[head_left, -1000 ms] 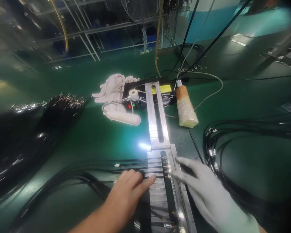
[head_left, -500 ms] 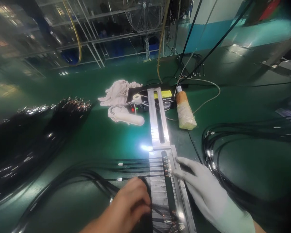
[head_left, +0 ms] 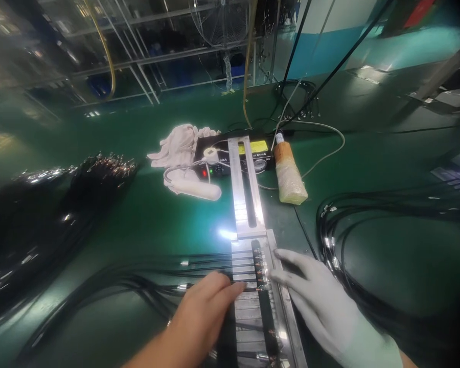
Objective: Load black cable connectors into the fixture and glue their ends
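A metal slotted jig (head_left: pixel 249 322) lies on the green work surface, with several black cables (head_left: pixel 218 269) set side by side in its slots. Their stripped ends (head_left: pixel 259 271) point right, over a dark strip. My bare left hand (head_left: pixel 205 306) is closed on one black cable at the jig's left edge, thumb and finger pinched together. My right hand (head_left: pixel 318 304), in a white glove, is open; its fingertips touch the jig's right rail near the cable ends. Small metal sleeves (head_left: pixel 182 287) sit on some cables left of the jig.
Beyond the jig stand a black control box (head_left: pixel 230 163), a white cloth (head_left: pixel 182 145), and a bottle wrapped in plastic (head_left: pixel 289 174). Coiled black cables (head_left: pixel 331 240) lie at right, and a thick cable bundle (head_left: pixel 80 194) at left. A fan (head_left: pixel 218 20) stands behind.
My left hand has moved up along the jig and now pinches a cable laid across its slots. My right hand stays at the rail. The view has shifted slightly.
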A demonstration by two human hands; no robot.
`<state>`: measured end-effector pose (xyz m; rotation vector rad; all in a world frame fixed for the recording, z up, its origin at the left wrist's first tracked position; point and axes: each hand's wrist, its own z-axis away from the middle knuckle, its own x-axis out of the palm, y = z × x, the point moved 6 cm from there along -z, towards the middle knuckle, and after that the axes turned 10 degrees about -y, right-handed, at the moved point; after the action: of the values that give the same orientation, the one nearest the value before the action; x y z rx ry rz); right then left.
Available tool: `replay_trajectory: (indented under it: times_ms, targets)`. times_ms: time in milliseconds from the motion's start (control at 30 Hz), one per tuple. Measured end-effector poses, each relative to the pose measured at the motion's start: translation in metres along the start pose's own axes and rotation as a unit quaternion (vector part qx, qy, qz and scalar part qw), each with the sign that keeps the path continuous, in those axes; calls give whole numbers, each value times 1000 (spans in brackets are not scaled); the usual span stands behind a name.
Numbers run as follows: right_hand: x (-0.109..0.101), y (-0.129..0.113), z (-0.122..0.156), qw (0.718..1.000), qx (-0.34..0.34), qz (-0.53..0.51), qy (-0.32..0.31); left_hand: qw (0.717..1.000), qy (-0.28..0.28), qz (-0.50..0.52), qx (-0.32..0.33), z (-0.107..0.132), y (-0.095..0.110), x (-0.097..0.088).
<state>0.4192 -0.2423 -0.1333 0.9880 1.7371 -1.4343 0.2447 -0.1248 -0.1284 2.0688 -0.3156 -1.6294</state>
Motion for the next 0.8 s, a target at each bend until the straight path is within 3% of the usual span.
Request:
replay_trajectory:
  times_ms: [100, 267, 467, 633, 800]
  targets:
    - [-1, -1, -1, 1000, 6, -2, 2, 996, -14, -62, 56, -6, 6, -2]
    - [-3, -2, -1, 1000, -1, -2, 8, 992, -25, -92, 85, -14, 14, -6]
    - [-3, -2, -2, 1000, -2, 4, 14, 995, 21, -96, 34, 7, 1, 3]
    - [-7, -5, -6, 999, -11, 12, 50, 994, -40, -103, 16, 19, -7, 10]
    - [-1, -7, 1, 1000, -4, 28, 14, 995, -63, -20, 69, 23, 7, 9]
